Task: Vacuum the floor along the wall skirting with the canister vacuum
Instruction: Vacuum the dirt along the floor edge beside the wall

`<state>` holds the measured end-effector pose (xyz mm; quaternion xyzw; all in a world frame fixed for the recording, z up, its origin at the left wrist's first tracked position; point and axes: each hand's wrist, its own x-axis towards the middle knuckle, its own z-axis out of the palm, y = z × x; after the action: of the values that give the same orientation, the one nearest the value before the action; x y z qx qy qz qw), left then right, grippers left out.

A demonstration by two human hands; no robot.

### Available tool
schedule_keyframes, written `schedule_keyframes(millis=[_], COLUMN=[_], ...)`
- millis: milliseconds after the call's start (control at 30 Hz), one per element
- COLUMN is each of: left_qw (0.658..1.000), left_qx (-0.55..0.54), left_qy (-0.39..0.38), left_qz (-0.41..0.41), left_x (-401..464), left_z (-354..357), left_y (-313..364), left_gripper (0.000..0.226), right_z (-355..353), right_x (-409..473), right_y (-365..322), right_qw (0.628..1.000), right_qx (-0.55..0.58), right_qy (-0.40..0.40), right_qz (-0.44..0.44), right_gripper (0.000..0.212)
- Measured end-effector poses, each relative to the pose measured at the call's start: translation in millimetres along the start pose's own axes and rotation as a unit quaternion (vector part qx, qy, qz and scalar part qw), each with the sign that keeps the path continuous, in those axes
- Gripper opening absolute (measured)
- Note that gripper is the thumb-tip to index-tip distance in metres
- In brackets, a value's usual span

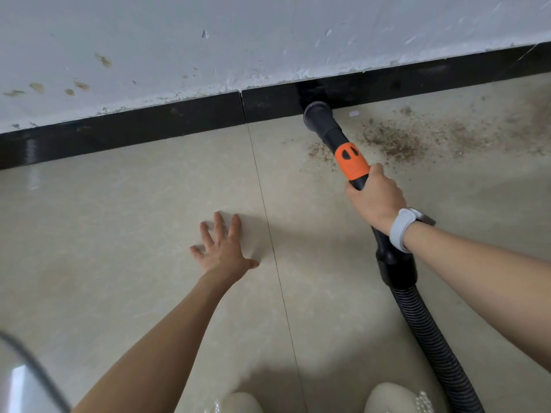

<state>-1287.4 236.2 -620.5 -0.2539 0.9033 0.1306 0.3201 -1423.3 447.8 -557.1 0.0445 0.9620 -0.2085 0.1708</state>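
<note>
In front of me a white wall (268, 34) shows chipped paint and a few brown stains at the left. A glossy black skirting (149, 126) with one vertical joint runs along its foot. The floor (119, 219) is shiny cream tile with thin grout lines, catching soft light and shadows.

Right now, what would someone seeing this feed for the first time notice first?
First, the orange collar on the black vacuum wand, gripped by the right hand, its nozzle at the black skirting. Next, the brown debris spread over the tile to the nozzle's right. The left hand is spread over the floor.
</note>
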Motion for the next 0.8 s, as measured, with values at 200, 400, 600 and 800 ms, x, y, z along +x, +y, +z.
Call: schedule_keyframes(millis=[200,400,600,800], left_qw=[1.000,1.000,1.000,1.000], left_qx=[-0.002,-0.003,-0.002,0.001], left_qy=[0.001,0.001,-0.007,-0.005], left_qz=[0.000,0.002,-0.004,-0.008], left_x=[-1.8,-2.2,-1.3,-0.5], left_z=[-1.0,-0.9,-1.7,-3.1], left_y=[-0.6,-1.2,0.5,3.2], left_gripper=[0.103,0.104,0.105,0.106], right_z=[30.4,44.8,53.9,70.0], right_x=[-22.8,-32.6,-32.5,-45.0], right_y=[-29.2,-60.7,-82.3,-105.3], right_qw=[0.998,0.980,0.966,0.953], right_qx=[-0.026,-0.077,-0.080,-0.063], right_qy=[-0.012,-0.057,-0.085,-0.127], right_qz=[-0.047,-0.173,-0.231,-0.269], right_gripper=[0.033,0.029,0.029,0.032])
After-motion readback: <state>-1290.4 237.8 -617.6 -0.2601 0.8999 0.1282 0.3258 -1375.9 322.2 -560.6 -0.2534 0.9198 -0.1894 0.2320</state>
